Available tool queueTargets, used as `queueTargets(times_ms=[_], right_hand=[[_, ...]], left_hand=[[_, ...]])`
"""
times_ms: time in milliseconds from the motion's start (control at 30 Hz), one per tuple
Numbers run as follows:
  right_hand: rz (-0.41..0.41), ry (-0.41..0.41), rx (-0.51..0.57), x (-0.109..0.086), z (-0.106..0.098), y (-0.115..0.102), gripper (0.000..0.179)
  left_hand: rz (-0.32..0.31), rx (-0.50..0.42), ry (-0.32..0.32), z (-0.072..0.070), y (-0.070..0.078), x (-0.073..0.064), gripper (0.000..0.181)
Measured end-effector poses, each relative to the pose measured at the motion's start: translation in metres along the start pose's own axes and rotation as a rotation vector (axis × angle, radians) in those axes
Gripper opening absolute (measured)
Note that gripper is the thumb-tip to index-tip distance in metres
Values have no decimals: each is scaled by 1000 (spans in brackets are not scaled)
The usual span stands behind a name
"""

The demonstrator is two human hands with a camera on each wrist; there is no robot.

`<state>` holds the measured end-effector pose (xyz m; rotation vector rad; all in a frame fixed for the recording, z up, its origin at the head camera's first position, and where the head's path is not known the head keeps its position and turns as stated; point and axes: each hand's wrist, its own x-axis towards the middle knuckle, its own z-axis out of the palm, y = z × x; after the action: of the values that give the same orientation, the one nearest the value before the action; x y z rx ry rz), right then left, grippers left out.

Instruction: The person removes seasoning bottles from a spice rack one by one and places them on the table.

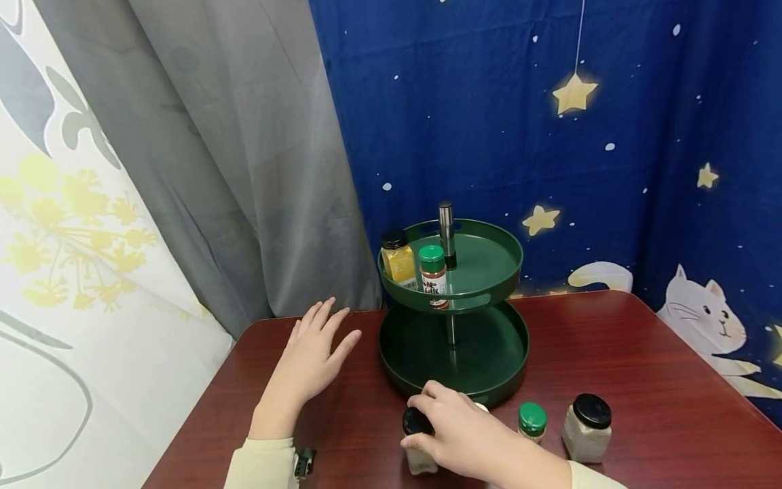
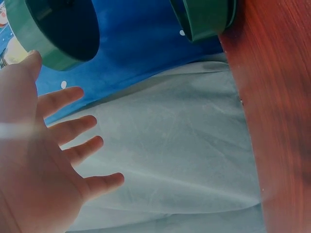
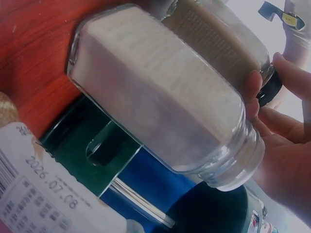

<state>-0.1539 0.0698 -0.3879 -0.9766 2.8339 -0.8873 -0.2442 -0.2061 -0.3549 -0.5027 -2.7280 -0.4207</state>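
My right hand (image 1: 467,432) grips a black-lidded spice jar (image 1: 421,463) by its lid at the table's front. In the right wrist view, fingers and thumb pinch that lid; a clear glass jar of pale powder (image 3: 155,92) stands close beside it, largely hidden by the hand in the head view. My left hand (image 1: 313,356), fingers straight and spread, holds nothing left of a green two-tier tray (image 1: 391,356). On the upper tier are a yellow-labelled jar with a black lid (image 1: 399,263) and a green-capped bottle of reddish spice (image 1: 434,277).
To the right of my right hand stand a green-capped bottle (image 1: 533,420) and another black-lidded jar (image 1: 588,435). A metal post (image 1: 447,234) rises through the tray. The dark red table (image 1: 641,367) ends at a grey curtain (image 1: 275,170) and a blue starry curtain (image 1: 476,122).
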Motion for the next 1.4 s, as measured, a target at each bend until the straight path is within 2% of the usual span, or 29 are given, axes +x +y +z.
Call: queueTargets(times_ms=[333,867,1033,1200,1300,1400], right_hand=[[-18,0,-46,1,6,-1,49],[-25,24,-52,0,8,0,48],[-38,48,-123,-2,7,-2,54],[-52,91,-159,-4,-9,-4,60],[-45,165,-166,-7,-24,-2,52],[-6,248,-224,-11,-40,3,41]], left_hand=[[-4,4,1,1,-2,-1,64],[0,4,3,2,-3,-3,63],[-2,7,0,2,-3,-3,62],[12,15,0,2,-1,-3,64],[17,17,-21,3,2,-4,66],[10,22,-65,6,5,-5,68]])
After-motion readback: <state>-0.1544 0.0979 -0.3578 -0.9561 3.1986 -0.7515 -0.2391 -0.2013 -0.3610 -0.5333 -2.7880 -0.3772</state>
